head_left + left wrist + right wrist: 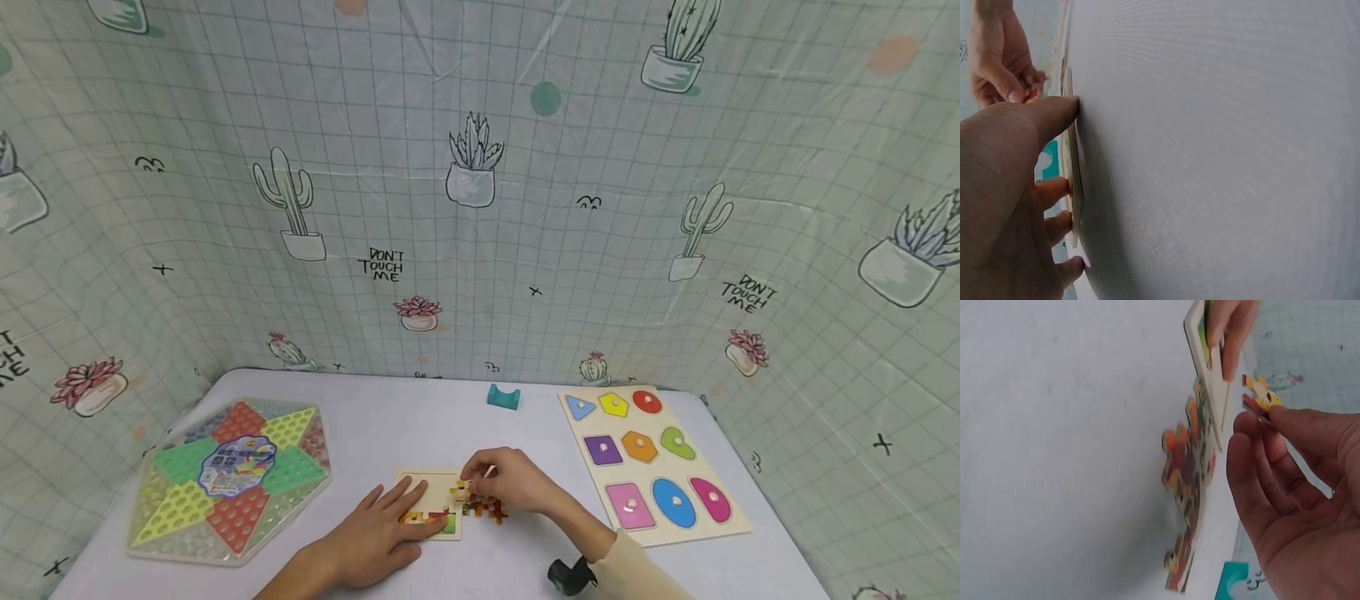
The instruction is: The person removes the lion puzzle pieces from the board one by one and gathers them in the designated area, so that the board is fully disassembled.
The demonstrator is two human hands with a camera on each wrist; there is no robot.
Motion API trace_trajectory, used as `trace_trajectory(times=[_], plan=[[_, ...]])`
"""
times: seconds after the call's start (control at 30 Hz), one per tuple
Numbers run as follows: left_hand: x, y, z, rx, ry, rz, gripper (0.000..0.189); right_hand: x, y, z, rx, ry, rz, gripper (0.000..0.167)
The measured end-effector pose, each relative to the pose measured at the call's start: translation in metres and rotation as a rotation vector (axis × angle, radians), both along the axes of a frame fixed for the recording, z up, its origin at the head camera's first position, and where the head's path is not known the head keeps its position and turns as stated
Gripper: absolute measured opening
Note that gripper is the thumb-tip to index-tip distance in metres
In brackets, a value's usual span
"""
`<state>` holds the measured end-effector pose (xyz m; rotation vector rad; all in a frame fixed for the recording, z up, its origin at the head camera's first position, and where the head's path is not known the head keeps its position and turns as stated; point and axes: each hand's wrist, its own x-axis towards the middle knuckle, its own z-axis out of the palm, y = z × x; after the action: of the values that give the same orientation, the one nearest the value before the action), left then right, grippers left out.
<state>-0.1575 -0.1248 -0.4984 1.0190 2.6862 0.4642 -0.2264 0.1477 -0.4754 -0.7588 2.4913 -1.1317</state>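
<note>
A small wooden jigsaw board [438,485] lies on the white table, with some coloured pieces along its near side. My left hand [378,537] rests on it with fingers spread, and in the left wrist view the thumb and fingertips lie along the board's edge. Between the thumb and fingers of my right hand [513,479] is a yellow puzzle piece [1263,394] with a small animal face. It is held up over the board's right side. Several loose puzzle pieces [1179,462] in orange, brown and red lie in a cluster beside the board, below the right hand.
To the left lies a hexagonal Chinese checkers board [176,500]. On the right is a wooden shape board [652,472] with knobbed, coloured shapes. A teal curved block [503,398] stands at the back, and a black object [570,577] sits by the right forearm. A patterned curtain [480,275] surrounds the table.
</note>
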Motion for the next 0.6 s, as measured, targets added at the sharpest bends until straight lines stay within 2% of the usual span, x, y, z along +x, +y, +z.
trace_trajectory(times=[0.3, 0.6], plan=[[-0.001, 0.001, -0.001, -0.010, -0.016, 0.016, 0.045, -0.002, 0.037, 0.009, -0.046, -0.108, -0.061, 0.011], [0.000, 0.002, -0.001, -0.003, -0.020, 0.017, 0.046, 0.002, 0.063, 0.008, -0.042, -0.207, -0.071, 0.011]])
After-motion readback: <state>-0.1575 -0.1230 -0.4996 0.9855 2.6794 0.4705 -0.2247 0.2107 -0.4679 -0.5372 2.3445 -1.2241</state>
